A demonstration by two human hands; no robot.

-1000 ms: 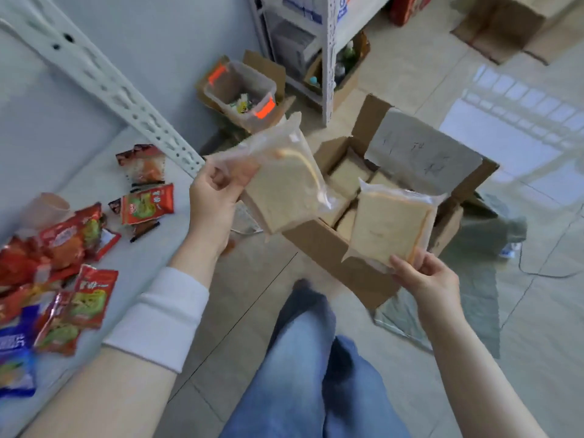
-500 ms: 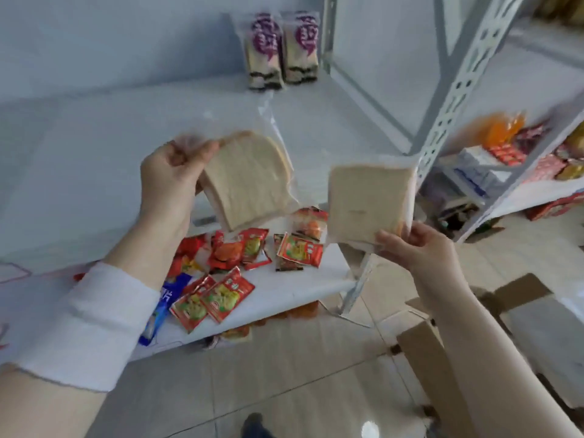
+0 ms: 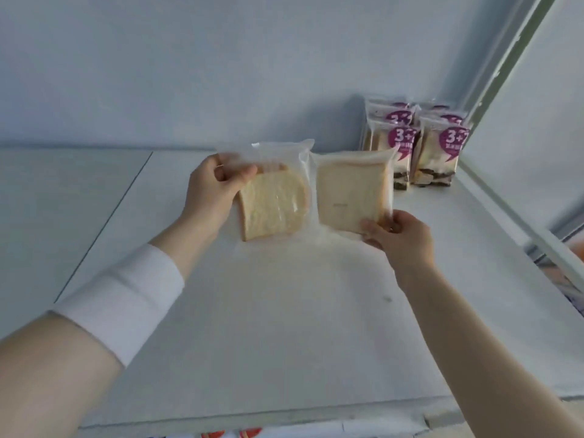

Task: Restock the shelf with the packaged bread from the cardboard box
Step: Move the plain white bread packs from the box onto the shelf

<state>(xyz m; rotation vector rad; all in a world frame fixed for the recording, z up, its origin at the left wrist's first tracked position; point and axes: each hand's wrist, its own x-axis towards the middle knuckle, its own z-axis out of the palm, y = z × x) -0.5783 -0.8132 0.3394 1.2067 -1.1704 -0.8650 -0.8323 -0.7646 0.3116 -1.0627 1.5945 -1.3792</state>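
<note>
Two clear-wrapped packs of sliced bread hang side by side above the white shelf (image 3: 284, 327). My left hand (image 3: 215, 191) grips the top left corner of the left bread pack (image 3: 273, 210). My right hand (image 3: 399, 237) pinches the bottom right corner of the right bread pack (image 3: 350, 191). Both packs are held upright over the middle of the shelf, a little above its surface. The cardboard box is out of view.
Several purple-labelled sandwich packs (image 3: 420, 147) stand at the back right corner of the shelf. A grey metal upright (image 3: 493, 74) and a shelf rail (image 3: 518, 222) bound the right side. A seam (image 3: 104, 222) runs across the shelf on the left. A wall (image 3: 221, 67) closes the back.
My view has risen from the box on the floor to the upper shelf. Both hands have carried the bread packs up and forward over the shelf surface.
</note>
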